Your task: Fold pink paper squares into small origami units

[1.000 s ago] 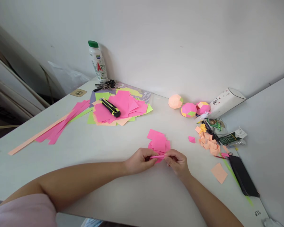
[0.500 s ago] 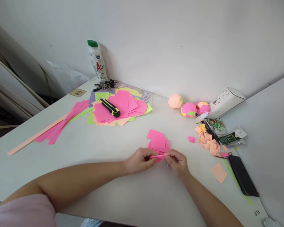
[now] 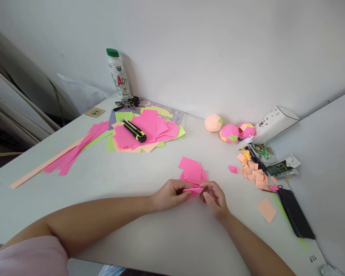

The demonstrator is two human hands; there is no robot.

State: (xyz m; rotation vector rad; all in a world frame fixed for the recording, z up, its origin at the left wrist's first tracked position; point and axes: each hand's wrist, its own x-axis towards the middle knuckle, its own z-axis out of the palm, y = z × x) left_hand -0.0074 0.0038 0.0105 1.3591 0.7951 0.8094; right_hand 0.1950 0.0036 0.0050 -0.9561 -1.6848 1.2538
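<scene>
My left hand (image 3: 170, 195) pinches a small folded pink paper piece (image 3: 194, 190) between thumb and fingers. At the right end of that piece is my right hand (image 3: 216, 199), its thumb lifted off and its curled fingers apart; a fingertip is against or just behind the paper. Just beyond both hands lies a stack of pink paper squares (image 3: 193, 170), its near part hidden by the held piece and the fingers. One folded pink unit (image 3: 233, 169) rests on the table right of the stack.
A utility knife (image 3: 133, 130) lies on a pile of coloured sheets (image 3: 168, 132). Paper strips (image 3: 71, 151) are at left. At right are faceted paper balls (image 3: 229, 133), folded peach pieces (image 3: 254, 172), a peach square (image 3: 266, 210) and a black pouch (image 3: 296, 214). A bottle (image 3: 119, 74) stands behind.
My right thumb has come away from the end of the pink paper, and the right fingers have loosened. More of the paper's right end shows. My left hand keeps its pinch.
</scene>
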